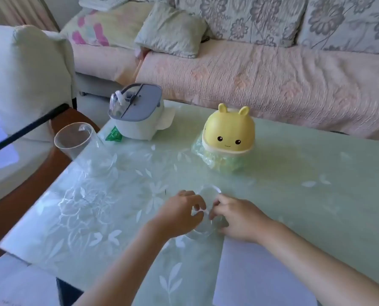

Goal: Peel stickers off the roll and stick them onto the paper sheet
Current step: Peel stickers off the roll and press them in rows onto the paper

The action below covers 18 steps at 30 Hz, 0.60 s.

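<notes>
Fingers (198, 204) of the left hand (179, 215) and the right hand (237, 217) curl around a clear sticker roll (208, 192), gripping it from both sides over the desk (294, 173). Just beside it, the paper sheet (261, 279) lies flat under the right forearm.

Soft daylight filling room, probably coming from left. Glare sheeting across glossy table cover (305, 173); chair cover (25, 74) blowing out white. Shadows lying faint, diffuse. Whole view reading slightly soft; clear sticker roll (208, 192) barely resolving. Wide-angle bowing sofa (272, 85) and table cover edges.
</notes>
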Available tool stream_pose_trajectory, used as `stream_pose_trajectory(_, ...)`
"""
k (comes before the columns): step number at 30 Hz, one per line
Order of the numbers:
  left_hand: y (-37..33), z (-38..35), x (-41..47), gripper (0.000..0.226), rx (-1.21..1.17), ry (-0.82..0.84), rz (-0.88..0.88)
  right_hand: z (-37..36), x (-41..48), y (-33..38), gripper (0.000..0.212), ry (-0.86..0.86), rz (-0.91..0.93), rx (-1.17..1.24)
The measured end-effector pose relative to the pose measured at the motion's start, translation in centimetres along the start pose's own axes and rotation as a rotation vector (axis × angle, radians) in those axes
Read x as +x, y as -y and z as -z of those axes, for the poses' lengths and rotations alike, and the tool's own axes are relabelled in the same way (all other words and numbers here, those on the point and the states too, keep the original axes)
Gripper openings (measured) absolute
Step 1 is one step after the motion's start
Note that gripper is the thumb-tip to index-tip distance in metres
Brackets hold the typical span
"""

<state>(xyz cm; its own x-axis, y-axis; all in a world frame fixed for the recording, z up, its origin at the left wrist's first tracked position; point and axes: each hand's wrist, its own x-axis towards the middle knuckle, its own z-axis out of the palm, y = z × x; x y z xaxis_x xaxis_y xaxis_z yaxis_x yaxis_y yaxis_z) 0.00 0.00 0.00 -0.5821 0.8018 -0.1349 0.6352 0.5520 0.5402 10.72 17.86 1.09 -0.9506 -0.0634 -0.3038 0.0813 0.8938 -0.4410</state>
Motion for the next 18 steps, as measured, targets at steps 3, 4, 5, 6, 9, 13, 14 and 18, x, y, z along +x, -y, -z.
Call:
stream_pose_trajectory(3, 1.2, -1.1, -0.5, 0.009, -0.013, -0.099, -0.062, -0.9, 0.8, -0.6, 0.013, -0.066, 0.035, -0.041)
stream_pose_trajectory(4, 1.6, -1.2, -0.8, 0.009, -0.022, -0.133, -0.07, -0.9, 1.0, -0.7, 0.011, -0.094, 0.031, -0.044)
stream_pose_trajectory(5, 1.9, -1.5, -0.9, 0.012, -0.027, -0.175, -0.103, -1.1, 1.2, -0.8, 0.01, -0.121, 0.038, -0.03)
stream_pose_trajectory(6, 1.9, -1.8, -1.1, 0.016, -0.02, -0.206, -0.13, -1.3, 1.2, -0.8, 0.009, -0.145, 0.039, -0.016)
stream_pose_trajectory(9, 2.3, -2.6, -1.5, 0.03, 0.005, -0.26, -0.171, -1.6, 1.1, -1.1, 0.005, -0.223, 0.011, 0.056)
stream_pose_trajectory(13, 2.4, -2.8, -3.2, 0.031, 0.093, -0.309, -0.209, -2.2, -0.6, -0.1, 0.011, -0.331, -0.042, 0.195)
stream_pose_trajectory(14, 2.4, -2.9, -3.6, 0.026, 0.107, -0.315, -0.203, -2.3, -1.1, 0.3, 0.009, -0.363, -0.059, 0.238)
stream_pose_trajectory(18, 1.3, -2.4, -5.5, 0.009, -0.027, -0.311, -0.046, -2.8, -2.8, 2.2, 0.029, -0.478, -0.074, 0.27)
